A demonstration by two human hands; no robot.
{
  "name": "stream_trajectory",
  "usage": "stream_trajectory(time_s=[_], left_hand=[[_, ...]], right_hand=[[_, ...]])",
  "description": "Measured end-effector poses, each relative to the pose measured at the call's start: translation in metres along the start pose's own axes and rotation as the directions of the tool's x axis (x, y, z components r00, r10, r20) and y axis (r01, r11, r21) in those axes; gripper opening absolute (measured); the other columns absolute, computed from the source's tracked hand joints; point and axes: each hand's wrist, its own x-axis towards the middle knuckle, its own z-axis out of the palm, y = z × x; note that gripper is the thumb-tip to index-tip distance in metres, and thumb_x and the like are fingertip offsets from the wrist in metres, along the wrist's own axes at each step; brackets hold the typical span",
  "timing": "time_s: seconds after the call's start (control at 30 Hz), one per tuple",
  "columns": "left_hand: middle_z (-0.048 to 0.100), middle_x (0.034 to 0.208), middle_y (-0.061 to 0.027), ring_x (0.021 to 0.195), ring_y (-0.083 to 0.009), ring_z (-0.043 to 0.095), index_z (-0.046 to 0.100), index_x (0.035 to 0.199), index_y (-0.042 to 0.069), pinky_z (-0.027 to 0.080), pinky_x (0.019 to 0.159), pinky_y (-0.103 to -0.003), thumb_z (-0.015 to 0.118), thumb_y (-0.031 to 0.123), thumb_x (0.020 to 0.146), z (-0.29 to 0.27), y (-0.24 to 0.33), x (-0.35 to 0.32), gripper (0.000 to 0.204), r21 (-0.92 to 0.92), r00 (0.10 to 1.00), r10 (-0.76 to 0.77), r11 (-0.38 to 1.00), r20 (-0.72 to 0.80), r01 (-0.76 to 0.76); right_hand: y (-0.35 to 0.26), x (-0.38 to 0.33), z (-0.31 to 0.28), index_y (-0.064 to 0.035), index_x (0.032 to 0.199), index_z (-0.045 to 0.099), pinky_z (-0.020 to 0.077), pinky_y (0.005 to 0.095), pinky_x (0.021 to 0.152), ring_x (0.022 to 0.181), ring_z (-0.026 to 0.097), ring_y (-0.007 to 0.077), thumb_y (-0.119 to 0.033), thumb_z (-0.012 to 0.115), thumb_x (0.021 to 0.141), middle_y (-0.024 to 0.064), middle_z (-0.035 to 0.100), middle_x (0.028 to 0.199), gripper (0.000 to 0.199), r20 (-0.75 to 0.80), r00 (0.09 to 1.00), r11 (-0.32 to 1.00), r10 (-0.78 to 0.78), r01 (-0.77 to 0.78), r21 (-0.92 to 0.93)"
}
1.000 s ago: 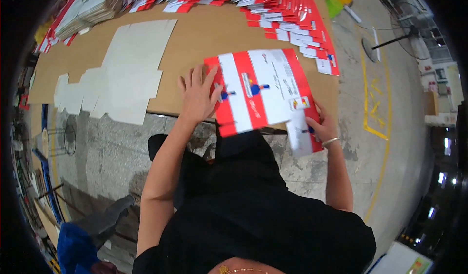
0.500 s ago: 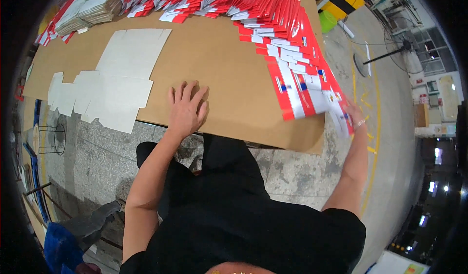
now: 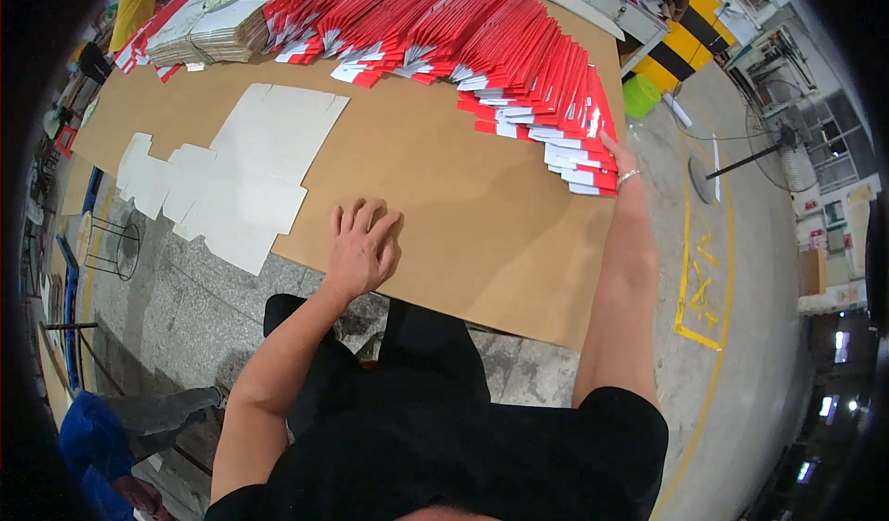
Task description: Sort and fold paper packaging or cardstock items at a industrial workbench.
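A long curved row of flat, folded red-and-white cartons [image 3: 519, 58] leans and overlaps along the far and right sides of a table topped with brown cardboard [image 3: 463, 206]. At the row's near right end, my right hand [image 3: 622, 157] is against the cartons' outer edge, gripping there. Its thumb side shows, while some fingers are hidden by the cartons. My left hand [image 3: 364, 251] rests palm down on the brown cardboard near the front edge, fingers apart and holding nothing. To its left lies an unfolded pale grey-white carton blank [image 3: 245, 169], apart from the hand.
A tied bundle of pale board sheets [image 3: 208, 39] sits at the far left. Beyond the table's right corner are a green bin [image 3: 640, 96] and a black-and-yellow striped block [image 3: 667, 49]. A wire-framed stool [image 3: 116, 246] stands left, near blue cloth [image 3: 93, 456].
The cartons at the right end, fanned out flat toward me before, are now pushed back and bunched together. My right hand has moved inward with them. My left hand stays on the table.
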Motion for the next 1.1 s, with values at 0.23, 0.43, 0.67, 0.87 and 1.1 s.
stream_trajectory(time_s=[0.23,0.43,0.67,0.87,1.1], left_hand=[[0.047,0.137,-0.0184,0.13,-0.041,0.041,0.058,0.128,0.013,0.027,0.11,-0.058,0.064,0.015,0.081,-0.016,-0.033,-0.028,0.047,-0.156,0.998,-0.062,0.986,-0.004,0.061],[0.035,0.149,-0.0233,0.139,-0.0437,0.032,0.042,0.146,0.018,0.02,0.112,-0.064,0.062,0.04,0.089,-0.038,-0.053,-0.027,0.065,0.266,0.88,-0.44,0.84,-0.177,0.473],[0.04,0.147,-0.0222,0.14,-0.0446,0.029,0.036,0.15,0.022,0.016,0.11,-0.07,0.049,0.055,0.092,-0.075,-0.034,-0.036,0.068,-0.139,0.917,-0.394,0.906,0.063,0.399],[0.037,0.146,-0.0232,0.138,-0.0459,0.032,0.043,0.143,0.01,0.027,0.114,-0.055,0.065,0.016,0.086,-0.116,-0.07,-0.115,0.061,-0.252,0.716,-0.532,0.846,-0.452,0.469],[0.037,0.144,-0.026,0.134,-0.0474,0.037,0.048,0.136,0.005,0.034,0.11,-0.054,0.067,0.008,0.079,-0.132,-0.041,-0.13,0.06,-0.201,0.747,-0.315,0.949,-0.585,0.242]], right_hand=[[0.008,-0.041,0.075,-0.0022,0.106,0.071,0.0524,0.0487,0.077,0.087,0.067,0.0426,-0.048,0.062,0.089,0.0258,0.07,0.095,0.05,-0.048,0.791,0.196,-0.61,0.092,-0.976],[0.05,-0.159,0.118,-0.0013,0.116,0.066,0.0482,0.04,0.093,0.107,0.062,0.0326,-0.015,0.062,0.091,0.0172,0.067,0.112,0.029,0.308,0.565,0.216,-0.765,0.676,-0.704],[0.082,-0.289,0.358,-0.0084,0.134,0.055,0.0361,0.0486,0.108,0.131,0.043,0.0429,-0.022,0.083,0.068,0.0218,0.047,0.14,0.073,0.917,0.237,0.073,-0.32,0.972,-0.225],[0.093,-0.27,0.4,-0.017,0.136,0.055,0.0404,0.0472,0.106,0.132,0.043,0.0412,-0.01,0.079,0.065,0.0221,0.046,0.141,0.075,0.98,0.169,-0.152,-0.11,0.971,-0.184],[-0.01,-0.279,0.374,-0.0098,0.112,0.072,0.0511,0.043,0.093,0.105,0.066,0.0333,-0.006,0.066,0.075,0.0134,0.069,0.114,0.037,0.743,0.071,-0.188,-0.665,0.947,-0.259]])
